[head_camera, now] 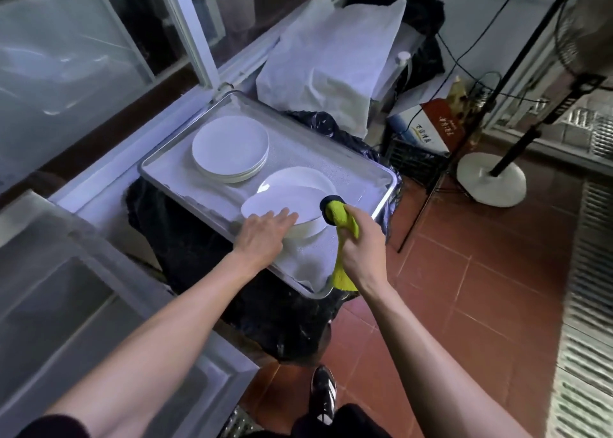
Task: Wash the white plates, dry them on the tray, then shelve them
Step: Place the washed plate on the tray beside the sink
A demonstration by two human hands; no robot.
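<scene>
Head cam, mid-frame: left hand (pixel 262 235) has its fingers stretched out flat on a tilted white plate (pixel 282 202), which leans on another plate (pixel 298 179) underneath. Right hand (pixel 360 245) is fisted round a yellow-green cloth (pixel 343 220), right at that plate's edge. Both plates sit in the metal tray (pixel 381 205), with a plate stack (pixel 230 145) toward its upper left.
</scene>
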